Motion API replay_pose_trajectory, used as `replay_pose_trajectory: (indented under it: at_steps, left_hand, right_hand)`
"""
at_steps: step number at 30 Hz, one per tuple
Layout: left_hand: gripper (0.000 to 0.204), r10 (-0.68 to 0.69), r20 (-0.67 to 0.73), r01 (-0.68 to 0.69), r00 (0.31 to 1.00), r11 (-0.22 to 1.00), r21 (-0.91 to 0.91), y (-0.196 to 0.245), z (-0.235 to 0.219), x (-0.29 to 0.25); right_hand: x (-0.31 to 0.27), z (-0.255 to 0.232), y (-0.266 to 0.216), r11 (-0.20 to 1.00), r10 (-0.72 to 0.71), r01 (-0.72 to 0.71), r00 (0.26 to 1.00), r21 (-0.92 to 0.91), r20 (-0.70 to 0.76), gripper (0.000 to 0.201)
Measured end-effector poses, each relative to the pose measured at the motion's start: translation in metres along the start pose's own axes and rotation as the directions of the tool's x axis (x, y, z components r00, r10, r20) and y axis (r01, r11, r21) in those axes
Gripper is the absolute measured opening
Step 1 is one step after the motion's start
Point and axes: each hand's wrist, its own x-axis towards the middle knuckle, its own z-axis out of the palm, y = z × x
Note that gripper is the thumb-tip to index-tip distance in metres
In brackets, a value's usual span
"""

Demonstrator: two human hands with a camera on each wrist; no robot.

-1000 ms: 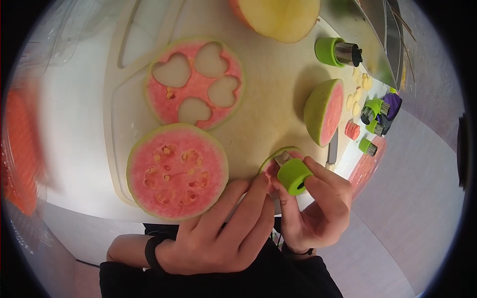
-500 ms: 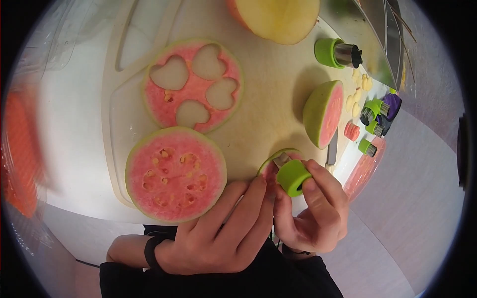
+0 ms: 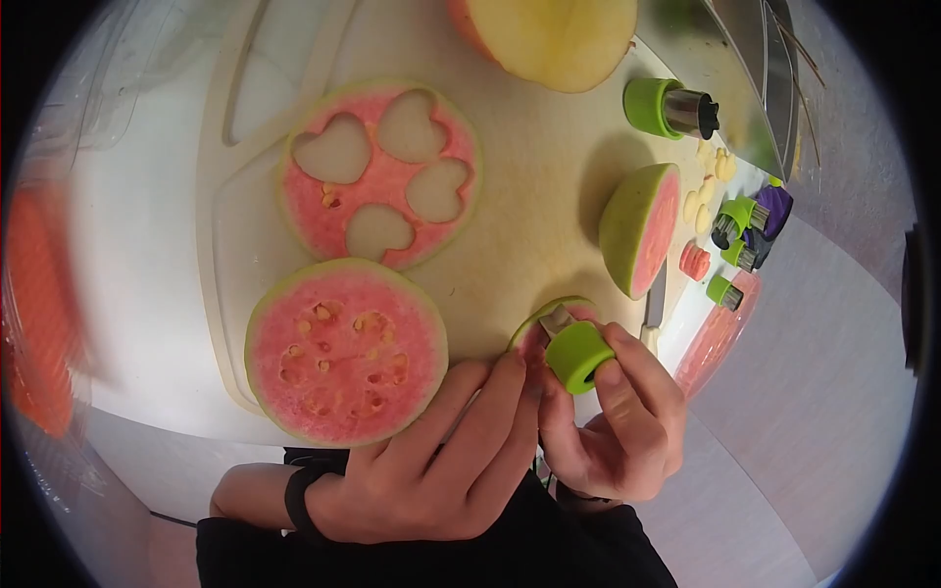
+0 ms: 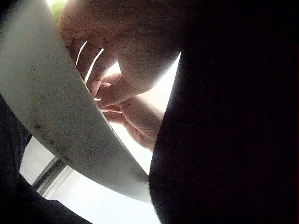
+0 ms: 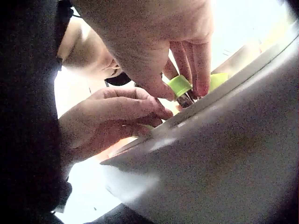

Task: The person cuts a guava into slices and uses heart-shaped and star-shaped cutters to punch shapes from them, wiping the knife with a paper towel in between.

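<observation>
My right hand (image 3: 627, 421) pinches a green-handled metal cutter (image 3: 580, 355) between thumb and fingers. The cutter's metal end sits over a small watermelon slice (image 3: 559, 306) with pink flesh and green rind, near the front edge of the cutting board (image 3: 470, 284). Stretched fingers of my left hand (image 3: 431, 470) touch the near left side of that slice; the hand hides part of it. In the right wrist view the cutter (image 5: 180, 86) stands low over the board, with the left hand (image 5: 112, 112) beside it.
A large watermelon slice (image 3: 343, 353) lies left of my left hand, before another with heart-shaped holes (image 3: 363, 206). A watermelon piece (image 3: 637, 230), an apple half (image 3: 549, 39), another cutter (image 3: 671, 108) and a knife (image 3: 655, 309) lie about. Several small cutters (image 3: 740, 220) stand at right.
Over the last second my right hand has tilted the cutter slightly and shifted a little, still at the small slice. My left hand stays nearly in place.
</observation>
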Motion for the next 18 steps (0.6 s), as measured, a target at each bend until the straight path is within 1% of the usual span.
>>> replay_pose_trajectory:
  at_steps: [5,8,11,14,17,18]
  left_hand:
    - [0.009,0.000,0.005,0.000,1.000,1.000,-0.015,-0.0002,-0.0010,0.0008]
    - [0.014,-0.019,0.024,0.018,1.000,0.998,0.063,0.0010,-0.0004,-0.0030]
    - [0.014,-0.016,0.020,0.015,1.000,0.997,0.072,0.0004,-0.0004,-0.0018]
    - [0.009,0.022,0.028,-0.021,0.999,1.000,-0.018,-0.0037,-0.0028,0.0031]
    - [0.010,0.008,0.015,-0.007,1.000,1.000,-0.023,-0.0021,-0.0020,0.0028]
    - [0.010,0.019,-0.062,-0.022,0.998,0.999,-0.042,-0.0009,0.0006,0.0022]
  right_hand:
    - [0.0006,-0.0003,-0.0001,1.000,-0.009,0.009,1.000,0.008,-0.011,0.030]
    - [-0.0002,0.0014,0.0032,0.999,-0.028,0.028,0.999,0.030,-0.020,0.028]
    - [-0.0007,0.0016,0.0058,0.998,-0.039,0.040,0.999,0.051,-0.018,0.027]
    - [0.0003,0.0029,0.0065,0.996,-0.036,0.038,0.999,0.080,-0.025,0.025]
    - [0.0018,0.0040,0.0071,0.995,-0.029,0.032,0.999,0.096,-0.035,0.022]
    - [0.0012,0.0045,0.0066,0.995,-0.023,0.027,0.999,0.092,-0.041,0.022]
